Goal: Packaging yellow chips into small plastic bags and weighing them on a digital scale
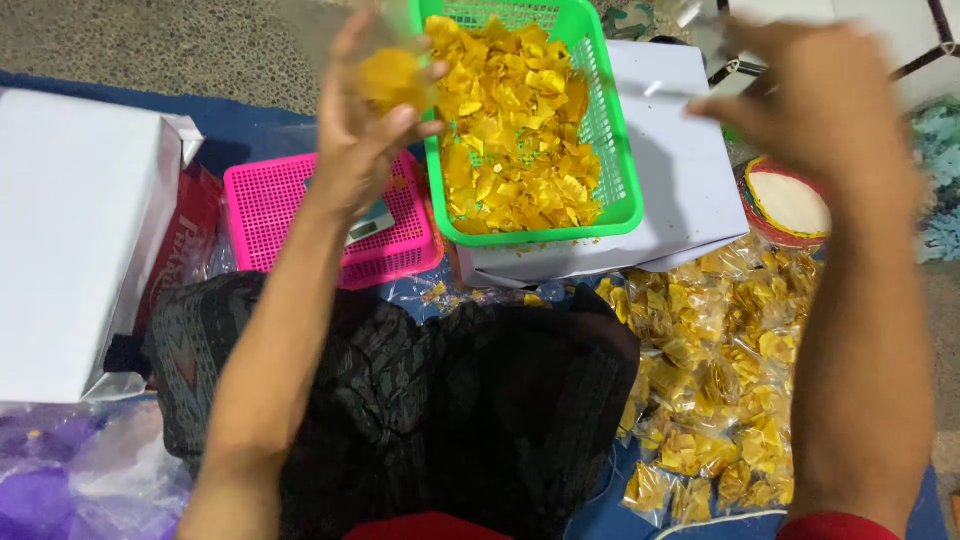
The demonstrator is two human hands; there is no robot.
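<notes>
Yellow chips (392,78), blurred inside a clear bag, fill the left hand (362,130).

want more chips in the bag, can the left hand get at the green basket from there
Probably yes: the left hand, holding a small bag of chips, hovers right at the green basket rim, with nothing between them.

Chips, baskets and boxes laid out on the floor

A basket (622,150) of loose chips (515,120) sits on a box (680,180); left of it a second basket (280,205) carries a small scale (372,222), with another box (75,240) farther left. Bagged chips (715,380) lie right of the lap, before a round woven tray (788,203).
</notes>
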